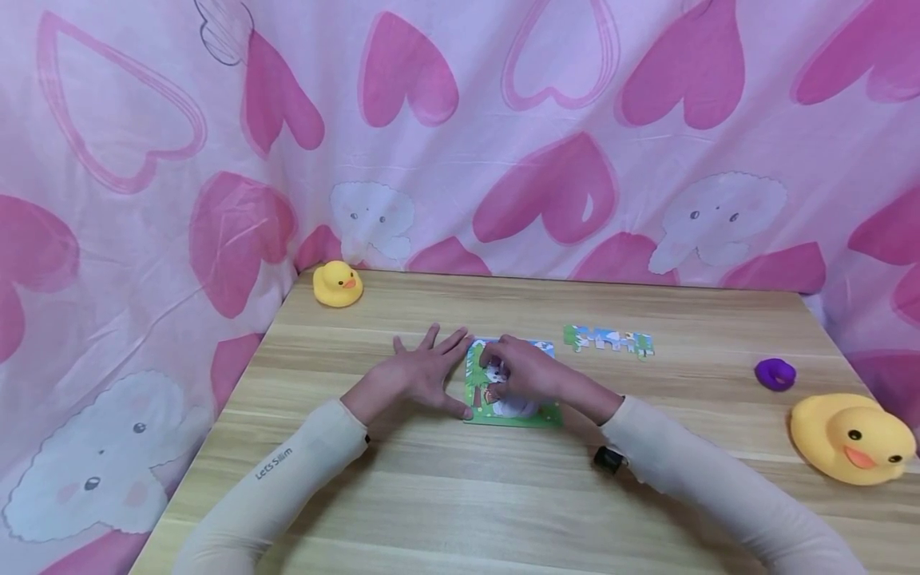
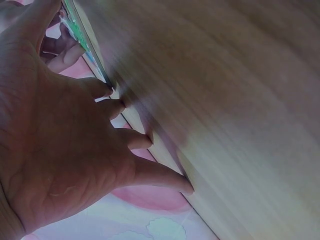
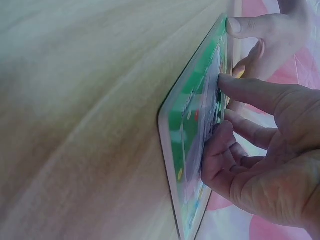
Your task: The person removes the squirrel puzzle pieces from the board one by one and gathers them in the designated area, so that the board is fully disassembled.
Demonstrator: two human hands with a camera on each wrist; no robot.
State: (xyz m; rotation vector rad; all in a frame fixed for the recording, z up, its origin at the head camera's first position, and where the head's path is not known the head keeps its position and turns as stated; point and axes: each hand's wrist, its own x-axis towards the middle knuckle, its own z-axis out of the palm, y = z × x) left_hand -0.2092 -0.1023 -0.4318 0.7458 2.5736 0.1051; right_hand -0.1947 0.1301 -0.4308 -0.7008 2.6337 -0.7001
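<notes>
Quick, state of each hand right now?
Left hand: open, fingers spread, thumb at the edge of the puzzle board.
Right hand: fingers bent at the board; whether it grips anything cannot be told.

The wood-grained table [image 1: 460,511] carries a puzzle [image 1: 512,408] around its middle, and loose pieces [image 1: 609,336] lie apart, farther back and right. A small duck [image 1: 336,286] sits near the far left corner; a purple toy [image 1: 775,374] and a big duck [image 1: 837,439] stand near the right edge.
</notes>
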